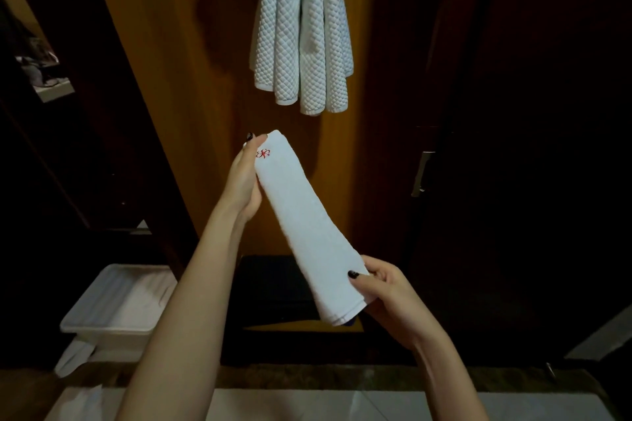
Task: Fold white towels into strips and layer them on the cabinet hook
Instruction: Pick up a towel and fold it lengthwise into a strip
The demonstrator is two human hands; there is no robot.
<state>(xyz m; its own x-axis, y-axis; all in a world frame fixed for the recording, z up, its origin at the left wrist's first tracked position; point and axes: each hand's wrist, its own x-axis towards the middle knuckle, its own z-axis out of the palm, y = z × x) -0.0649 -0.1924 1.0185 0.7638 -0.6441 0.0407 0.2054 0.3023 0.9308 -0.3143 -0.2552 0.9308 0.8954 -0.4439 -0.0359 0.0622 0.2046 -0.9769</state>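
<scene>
A white towel (307, 225) folded into a long strip is held up in the air. The left hand (244, 181) grips its top end and the right hand (390, 290) pinches its bottom end. More towels (302, 44) hang above on the wooden cabinet (191, 79).

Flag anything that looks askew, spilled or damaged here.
Nothing spilled or damaged. The folded towel held between left hand and right hand looks neat. Only oddity: a white cloth trails loose beside the white bin, low on the left.
</scene>
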